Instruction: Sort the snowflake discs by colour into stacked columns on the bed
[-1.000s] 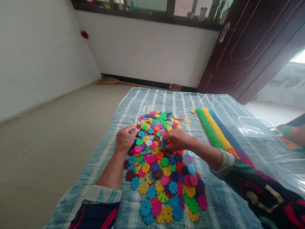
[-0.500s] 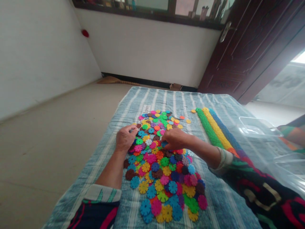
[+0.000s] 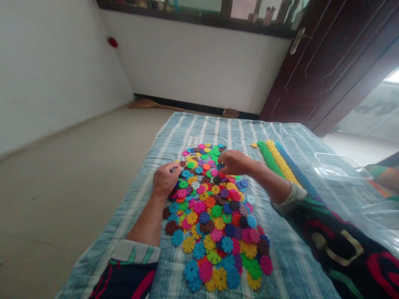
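Note:
A spread of notched plastic snowflake discs [image 3: 204, 217] in many colours covers the middle of the striped cloth. At its left edge, my left hand [image 3: 166, 179] is closed, thumb and forefinger pinched together; what lies between them is too small to make out. Over the far right part of the spread is my right hand [image 3: 235, 162], fingers curled down and closed, with a bit of a blue disc [image 3: 221, 165] showing at the fingertips. Joined discs form long rods to the right: a green rod [image 3: 270, 158], a yellow rod [image 3: 283, 163] and a blue rod [image 3: 294, 170].
Clear plastic containers [image 3: 341, 167] stand along the right side, near another person's arm [image 3: 383, 173]. A small printed label [image 3: 193, 141] lies beyond the discs. The table's striped cloth [image 3: 140, 195] ends at the left above the floor. A broom [image 3: 149, 104] lies by the wall.
My right hand has moved away from me and slightly right, toward the far end of the discs, with the blue disc at its fingertips. My left hand stays in place.

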Demonstrator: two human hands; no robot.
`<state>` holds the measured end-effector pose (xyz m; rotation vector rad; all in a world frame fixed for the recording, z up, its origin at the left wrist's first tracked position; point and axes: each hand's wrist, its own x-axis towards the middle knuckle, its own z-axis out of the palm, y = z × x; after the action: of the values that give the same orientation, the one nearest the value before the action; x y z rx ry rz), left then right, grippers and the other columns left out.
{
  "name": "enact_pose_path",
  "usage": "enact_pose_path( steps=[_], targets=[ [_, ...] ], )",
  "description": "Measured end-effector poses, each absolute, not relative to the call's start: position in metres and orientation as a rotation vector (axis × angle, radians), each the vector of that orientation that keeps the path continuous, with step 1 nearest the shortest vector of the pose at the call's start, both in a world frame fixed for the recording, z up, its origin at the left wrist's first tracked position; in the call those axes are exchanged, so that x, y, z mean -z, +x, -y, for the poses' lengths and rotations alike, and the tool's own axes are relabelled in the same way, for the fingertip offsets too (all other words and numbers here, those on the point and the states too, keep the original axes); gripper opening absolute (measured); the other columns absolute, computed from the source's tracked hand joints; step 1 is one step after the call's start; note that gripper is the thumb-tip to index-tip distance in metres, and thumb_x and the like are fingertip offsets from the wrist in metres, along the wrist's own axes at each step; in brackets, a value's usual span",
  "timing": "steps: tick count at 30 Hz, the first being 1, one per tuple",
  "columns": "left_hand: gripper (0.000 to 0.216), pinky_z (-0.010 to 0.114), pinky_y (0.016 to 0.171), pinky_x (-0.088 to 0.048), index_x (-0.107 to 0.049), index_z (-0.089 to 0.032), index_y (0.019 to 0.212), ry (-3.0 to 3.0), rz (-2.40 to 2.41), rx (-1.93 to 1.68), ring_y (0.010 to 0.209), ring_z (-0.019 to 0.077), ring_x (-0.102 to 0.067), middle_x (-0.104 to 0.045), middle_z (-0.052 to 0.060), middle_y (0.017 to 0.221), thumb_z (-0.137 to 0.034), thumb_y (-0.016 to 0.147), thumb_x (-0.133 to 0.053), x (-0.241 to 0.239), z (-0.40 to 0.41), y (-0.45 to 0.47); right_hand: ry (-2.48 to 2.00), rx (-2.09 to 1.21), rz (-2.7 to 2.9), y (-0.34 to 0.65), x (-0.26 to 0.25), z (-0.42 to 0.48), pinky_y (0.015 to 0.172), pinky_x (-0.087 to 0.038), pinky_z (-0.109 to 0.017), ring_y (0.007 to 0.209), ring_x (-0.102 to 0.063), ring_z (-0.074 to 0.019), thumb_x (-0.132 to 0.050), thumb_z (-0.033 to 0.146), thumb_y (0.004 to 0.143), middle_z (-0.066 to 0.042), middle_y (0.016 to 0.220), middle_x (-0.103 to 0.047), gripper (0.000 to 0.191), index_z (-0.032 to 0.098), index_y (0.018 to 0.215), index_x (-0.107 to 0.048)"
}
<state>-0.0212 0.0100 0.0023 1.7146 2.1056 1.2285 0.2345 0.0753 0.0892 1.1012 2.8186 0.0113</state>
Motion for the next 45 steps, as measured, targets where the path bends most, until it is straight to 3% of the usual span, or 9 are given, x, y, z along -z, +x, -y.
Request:
enact_pose_path(
  steps=[6,14,26,36,45],
  targets=[
    [0.021,0.029,0.095,-0.049,-0.073,-0.022,0.083,1.713,-2.127,-1.208,0.101,0.0214,-0.067,-0.075,0.003,0.103,-0.032,0.077,-0.055,-0.002,-0.01,-0.021,1.194,-0.063,-2.737,0.255,-0.087,-0.115,0.062,-0.037,-0.026,0.086,-0.065,-0.023,-0.064,0.032,0.076,-0.011,0.097,-0.072,0.033,0.017,0.105,-0.071],
    [0.021,0.03,0.095,-0.049,-0.073,-0.021,0.085,1.713,-2.122,-1.229,0.102,0.0208,-0.067,-0.075,0.003,0.105,-0.031,0.078,-0.055,-0.002,-0.01,-0.022,1.071,-0.057,-2.762,0.249,-0.075,-0.125,0.073,-0.042,-0.026,0.1,-0.064,-0.0232,-0.058,0.016,0.075,-0.011,0.111,-0.07,0.039,0.018,0.113,-0.069],
    [0.021,0.03,0.096,-0.049,-0.074,-0.021,0.083,1.706,-2.111,-1.234,0.101,0.0211,-0.067,-0.074,0.003,0.106,-0.031,0.078,-0.055,-0.002,-0.01,-0.022,0.915,-0.007,-2.75,0.246,-0.075,-0.126,0.073,-0.044,-0.026,0.098,-0.065,-0.0211,-0.061,0.018,0.075,-0.009,0.113,-0.069,0.046,0.02,0.12,-0.065],
    [0.021,0.029,0.096,-0.049,-0.073,-0.022,0.083,1.686,-2.107,-1.25,0.101,0.021,-0.067,-0.074,0.002,0.105,-0.031,0.077,-0.056,-0.002,-0.01,-0.022,0.933,-0.007,-2.639,0.235,-0.088,-0.124,0.069,-0.044,-0.026,0.091,-0.066,-0.0222,-0.067,0.018,0.071,-0.011,0.101,-0.072,0.04,0.017,0.111,-0.071],
    [0.021,0.03,0.097,-0.049,-0.074,-0.021,0.084,1.711,-2.102,-1.25,0.102,0.0216,-0.067,-0.074,0.003,0.105,-0.031,0.077,-0.056,0.0,-0.011,-0.023,0.906,0.021,-2.648,0.234,-0.085,-0.129,0.068,-0.043,-0.024,0.091,-0.065,-0.0204,-0.065,0.015,0.073,-0.01,0.102,-0.072,0.039,0.015,0.111,-0.071]
  ],
)
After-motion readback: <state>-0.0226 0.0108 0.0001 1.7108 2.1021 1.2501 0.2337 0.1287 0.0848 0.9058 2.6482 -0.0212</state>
